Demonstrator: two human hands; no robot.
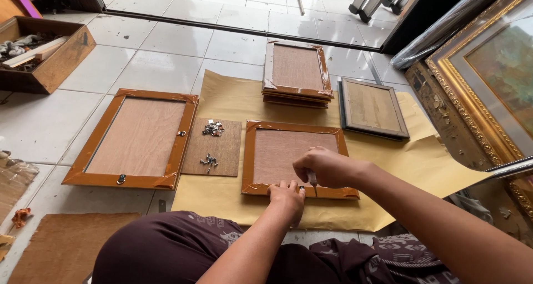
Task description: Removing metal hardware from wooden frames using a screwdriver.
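Taped frame (294, 156) — left hand (287, 197) steadies edge, right hand (325, 167) grips probably a screwdriver (312, 179).

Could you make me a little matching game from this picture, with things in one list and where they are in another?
Things:
1. stack of frames
2. wooden box
3. gold frame
4. small metal parts

Places:
A. far right, leaning
B. on the small brown board
C. top left, on the floor tiles
D. top middle, on the tan paper

Pairs: 1-D, 2-C, 3-A, 4-B
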